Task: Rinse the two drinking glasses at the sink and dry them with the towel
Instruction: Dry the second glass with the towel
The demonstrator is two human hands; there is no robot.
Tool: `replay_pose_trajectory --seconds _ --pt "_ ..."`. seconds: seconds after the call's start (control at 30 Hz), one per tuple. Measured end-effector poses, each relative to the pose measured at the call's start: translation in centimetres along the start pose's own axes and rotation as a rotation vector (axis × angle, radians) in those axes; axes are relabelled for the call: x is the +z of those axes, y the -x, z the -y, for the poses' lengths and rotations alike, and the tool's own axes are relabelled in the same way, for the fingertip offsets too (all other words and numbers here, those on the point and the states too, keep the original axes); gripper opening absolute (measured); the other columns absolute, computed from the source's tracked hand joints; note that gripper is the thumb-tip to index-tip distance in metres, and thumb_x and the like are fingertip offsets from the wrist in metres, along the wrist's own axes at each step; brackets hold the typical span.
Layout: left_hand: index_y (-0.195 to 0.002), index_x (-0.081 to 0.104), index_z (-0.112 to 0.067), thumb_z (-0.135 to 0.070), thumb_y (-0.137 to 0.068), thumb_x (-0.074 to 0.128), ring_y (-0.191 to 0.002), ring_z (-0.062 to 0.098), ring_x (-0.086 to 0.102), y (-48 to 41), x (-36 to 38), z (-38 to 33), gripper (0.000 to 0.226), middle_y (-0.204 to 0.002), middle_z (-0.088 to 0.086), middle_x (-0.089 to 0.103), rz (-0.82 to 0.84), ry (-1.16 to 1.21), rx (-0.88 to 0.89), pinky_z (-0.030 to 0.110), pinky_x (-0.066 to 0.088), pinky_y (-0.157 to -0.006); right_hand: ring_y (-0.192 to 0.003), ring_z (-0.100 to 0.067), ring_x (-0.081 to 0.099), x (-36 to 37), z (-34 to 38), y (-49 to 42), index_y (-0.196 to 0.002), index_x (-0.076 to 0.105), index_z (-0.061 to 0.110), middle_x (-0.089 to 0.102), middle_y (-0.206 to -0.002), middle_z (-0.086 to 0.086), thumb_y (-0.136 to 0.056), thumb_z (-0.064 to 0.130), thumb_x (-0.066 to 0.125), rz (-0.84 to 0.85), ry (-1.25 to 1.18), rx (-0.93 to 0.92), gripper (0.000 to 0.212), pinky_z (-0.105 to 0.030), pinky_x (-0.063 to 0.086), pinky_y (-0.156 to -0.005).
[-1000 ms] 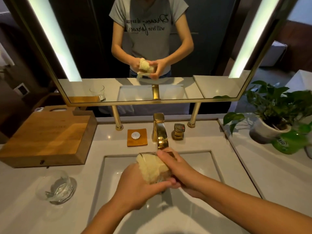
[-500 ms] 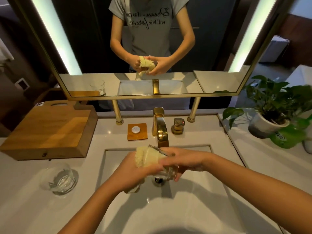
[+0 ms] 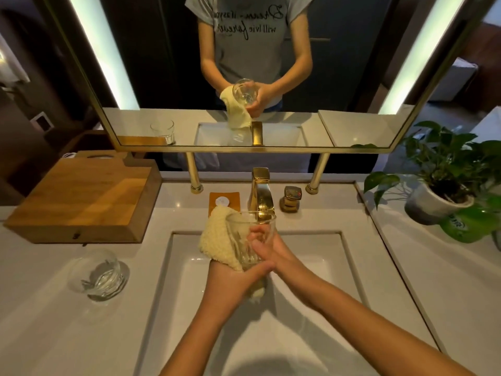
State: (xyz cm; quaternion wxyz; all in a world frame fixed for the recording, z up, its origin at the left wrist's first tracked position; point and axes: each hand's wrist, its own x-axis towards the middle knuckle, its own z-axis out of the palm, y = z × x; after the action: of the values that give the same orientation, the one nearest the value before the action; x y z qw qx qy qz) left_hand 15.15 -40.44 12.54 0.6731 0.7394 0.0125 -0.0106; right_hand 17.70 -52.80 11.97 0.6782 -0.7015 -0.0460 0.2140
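Note:
Over the white sink basin point(image 3: 320, 256) I hold a clear drinking glass point(image 3: 245, 234) upright, its rim just below the gold faucet point(image 3: 261, 195). My right hand point(image 3: 267, 249) grips the glass from the right side. My left hand point(image 3: 233, 278) presses a pale yellow towel point(image 3: 214, 238) against the glass's left side and bottom. The towel hangs partly under the glass. A second clear glass point(image 3: 99, 274) stands on the counter at the left, apart from both hands.
A wooden box point(image 3: 81, 199) sits at the back left of the counter. A small wooden coaster point(image 3: 235, 202) and a gold knob point(image 3: 291, 199) flank the faucet. A potted plant point(image 3: 444, 180) stands at the right. The mirror point(image 3: 244, 71) rises behind.
The towel, earlier wrapped over the glass, has slid to its left side and bottom, and the glass now shows upright. Both hands have shifted slightly toward the faucet.

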Motion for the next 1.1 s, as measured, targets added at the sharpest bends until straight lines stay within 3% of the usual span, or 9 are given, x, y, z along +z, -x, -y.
replay_pose_trajectory --seconds 0.17,0.27,0.47,0.63,0.73,0.83,0.93,1.03,1.1 --pt "-0.112 0.057 -0.033 -0.044 -0.056 0.076 -0.100 -0.003 0.061 0.1 -0.8 0.5 0.060 -0.108 -0.013 0.066 0.050 -0.169 0.036 0.016 0.049 -0.087 -0.108 -0.013 0.056 -3.6 3.9 0.6 -0.123 0.050 0.026 0.052 -0.123 0.003 -0.083 0.060 0.052 0.230 0.286 0.139 0.052 -0.026 0.052 -0.070" --pt "-0.112 0.054 -0.035 -0.058 -0.053 0.070 -0.096 0.006 0.062 0.2 -0.6 0.7 0.066 -0.103 -0.013 0.065 -0.012 -0.366 0.005 0.029 0.053 -0.082 -0.089 -0.013 0.062 -3.5 6.2 0.8 -0.125 0.050 0.020 0.052 -0.111 0.004 -0.076 0.068 0.054 0.141 0.585 0.068 0.069 -0.023 0.055 -0.059" --pt "-0.086 0.053 -0.038 -0.042 -0.060 0.071 -0.065 0.009 0.061 0.4 -0.6 -1.1 0.032 -0.073 -0.010 0.065 0.001 -0.574 0.017 0.026 0.049 -0.052 -0.094 -0.011 0.054 -1.6 6.9 0.9 -0.124 0.043 0.033 0.048 -0.104 0.015 -0.071 0.070 0.064 -0.022 1.027 -0.132 0.067 -0.033 0.051 -0.078" --pt "-0.103 0.055 -0.033 -0.010 -0.053 0.074 -0.088 0.002 0.068 -0.4 -2.2 -1.9 0.057 -0.094 -0.019 0.071 0.246 -0.008 -0.023 0.018 0.053 -0.069 -0.097 -0.003 0.049 -1.5 6.2 0.3 -0.119 0.046 0.036 0.045 -0.106 0.017 -0.071 0.063 0.063 -0.010 0.795 -0.295 0.058 -0.028 0.048 -0.078" --pt "-0.114 0.056 -0.025 -0.014 -0.049 0.081 -0.100 0.014 0.068 -0.7 -3.5 -0.7 0.070 -0.103 -0.007 0.073 0.439 0.273 -0.156 0.025 0.054 -0.076 -0.102 0.002 0.048 -1.5 5.7 -0.1 -0.122 0.046 0.037 0.043 -0.107 0.025 -0.068 0.063 0.058 0.099 0.712 -0.361 0.060 -0.020 0.047 -0.081" --pt "-0.119 0.056 -0.020 -0.021 -0.050 0.086 -0.104 0.024 0.066 -1.0 -3.9 -0.1 0.076 -0.111 0.005 0.071 0.493 0.388 -0.203 0.033 0.054 -0.081 -0.104 -0.002 0.050 -1.8 4.7 -0.5 -0.124 0.046 0.033 0.047 -0.113 0.011 -0.072 0.056 0.059 0.123 0.566 -0.382 0.058 -0.019 0.048 -0.083" --pt "-0.113 0.057 -0.032 -0.030 -0.056 0.078 -0.101 0.016 0.067 -0.6 -3.1 -0.6 0.060 -0.107 -0.003 0.072 0.321 0.124 -0.079 0.028 0.055 -0.079 -0.106 -0.009 0.052 -3.1 5.0 -0.8 -0.125 0.041 0.043 0.047 -0.117 0.007 -0.079 0.061 0.051 0.111 0.690 -0.283 0.050 -0.027 0.051 -0.085" --pt "-0.090 0.059 -0.034 -0.042 -0.059 0.077 -0.077 0.007 0.067 0.0 -1.9 -1.0 0.037 -0.082 -0.009 0.070 0.049 -0.528 0.115 0.028 0.057 -0.066 -0.073 -0.008 0.051 -3.7 5.4 -0.5 -0.119 0.043 0.028 0.053 -0.099 0.005 -0.095 0.058 0.041 0.142 0.759 -0.060 0.038 -0.024 0.046 -0.060" --pt "-0.082 0.059 -0.031 -0.041 -0.062 0.079 -0.066 0.006 0.064 0.2 -1.4 -1.1 0.030 -0.072 -0.010 0.069 -0.007 -0.586 0.115 0.025 0.053 -0.056 -0.064 -0.010 0.049 -2.9 4.9 -0.3 -0.111 0.046 0.024 0.056 -0.090 0.003 -0.095 0.058 0.040 0.087 0.607 0.010 0.038 -0.024 0.044 -0.054"
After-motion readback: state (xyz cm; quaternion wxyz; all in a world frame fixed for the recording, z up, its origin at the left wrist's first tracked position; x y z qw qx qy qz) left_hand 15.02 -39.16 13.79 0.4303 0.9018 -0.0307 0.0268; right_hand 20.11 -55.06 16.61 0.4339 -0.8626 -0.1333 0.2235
